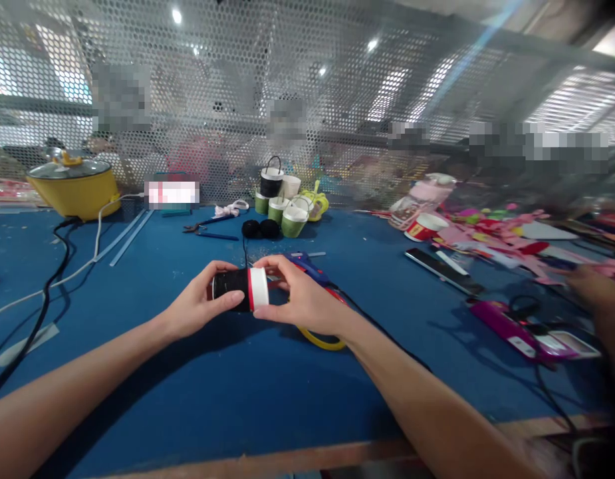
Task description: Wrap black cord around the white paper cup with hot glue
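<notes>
We are holding a small black cup [240, 289] with a white band and red stripe on its side between both hands, its long axis running left to right just above the blue worktop [227, 392]. Our left hand [200, 306] is wrapping the dark end; our right hand [302, 299] is pinching the white rim. Finished cups [282, 199] are standing further back by a perforated metal screen [297, 80], with a yellow pot [72, 186] far left.

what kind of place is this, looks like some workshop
Most likely a craft workbench in a shared workshop. Both hands hold a black-wrapped paper cup over a blue-covered table; a row of decorated cups, a glue gun and pink cut-outs lie around, behind a perforated metal screen.
</notes>
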`<state>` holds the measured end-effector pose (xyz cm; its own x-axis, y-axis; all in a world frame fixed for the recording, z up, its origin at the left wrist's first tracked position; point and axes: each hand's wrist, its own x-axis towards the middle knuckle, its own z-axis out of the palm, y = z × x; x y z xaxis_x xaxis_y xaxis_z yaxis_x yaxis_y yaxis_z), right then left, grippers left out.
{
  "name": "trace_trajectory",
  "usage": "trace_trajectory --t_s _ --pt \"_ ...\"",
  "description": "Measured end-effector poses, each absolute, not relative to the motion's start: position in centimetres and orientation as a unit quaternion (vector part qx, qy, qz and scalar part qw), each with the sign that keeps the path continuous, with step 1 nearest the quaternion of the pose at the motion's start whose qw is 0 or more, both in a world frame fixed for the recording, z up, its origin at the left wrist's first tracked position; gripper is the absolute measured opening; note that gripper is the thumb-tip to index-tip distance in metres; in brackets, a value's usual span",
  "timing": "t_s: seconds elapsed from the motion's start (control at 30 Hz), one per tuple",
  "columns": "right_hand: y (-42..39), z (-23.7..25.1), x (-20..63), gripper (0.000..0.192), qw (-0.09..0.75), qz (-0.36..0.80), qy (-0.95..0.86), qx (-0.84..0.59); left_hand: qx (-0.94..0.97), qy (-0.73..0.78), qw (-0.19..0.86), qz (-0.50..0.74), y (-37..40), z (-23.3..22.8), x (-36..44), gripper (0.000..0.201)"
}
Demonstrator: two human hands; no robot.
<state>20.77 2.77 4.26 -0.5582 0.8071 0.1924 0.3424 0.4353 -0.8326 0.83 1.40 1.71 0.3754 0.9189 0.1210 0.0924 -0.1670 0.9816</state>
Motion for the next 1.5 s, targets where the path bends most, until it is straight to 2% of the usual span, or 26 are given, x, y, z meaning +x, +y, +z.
trace_trajectory --t_s 0.13,0.33,0.43,0.63,0.77,0.87,1.0,1.1,1.17,1.27,1.4,1.5 --pt "3.2 4.4 21.1 0.041 0.317 0.393 -0.779 -0.372 0.698 0.370 0.454 0.411 1.4 1.1 0.8 0.045" --pt "3.6 3.9 21.1 0.056 0.279 0.412 -0.783 -0.375 0.788 0.344 0.332 0.387 1.2 0.3 0.8 0.046" --pt "3.6 3.9 20.9 0.055 0.265 0.429 -0.785 -0.361 0.810 0.319 0.314 0.378 1.1 0.3 0.7 0.050" --pt "4.0 5.2 19.6 0.058 0.295 0.409 -0.787 -0.355 0.842 0.299 0.288 0.344 1.1 0.5 0.6 0.065" --pt "5.2 6.2 18.1 0.057 0.265 0.393 -0.816 -0.332 0.847 0.320 0.271 0.326 1.0 0.9 0.8 0.062" --pt "6.7 7.1 18.1 0.055 0.240 0.348 -0.805 -0.417 0.839 0.338 0.279 0.322 0.9 1.2 0.9 0.053" --pt "9.0 8.2 20.9 0.049 0.221 0.201 -0.738 -0.606 0.822 0.359 0.284 0.338 1.1 1.3 0.8 0.050" --pt "10.0 7.6 23.7 0.027 0.185 0.125 -0.718 -0.660 0.810 0.377 0.287 0.345 1.4 1.2 0.7 0.049" --pt "10.3 6.4 25.2 0.014 0.144 0.118 -0.711 -0.678 0.804 0.393 0.282 0.345 1.5 1.2 0.6 0.050" --pt "10.5 4.3 26.1 0.016 0.106 0.135 -0.700 -0.693 0.800 0.418 0.266 0.338 1.6 1.3 0.5 0.050" --pt "10.2 2.9 26.2 0.011 0.132 0.157 -0.687 -0.697 0.802 0.426 0.247 0.338 1.9 1.3 0.2 0.050" --pt "9.3 3.7 26.1 0.026 0.174 0.183 -0.672 -0.696 0.807 0.418 0.235 0.345 2.3 1.1 -0.1 0.048"
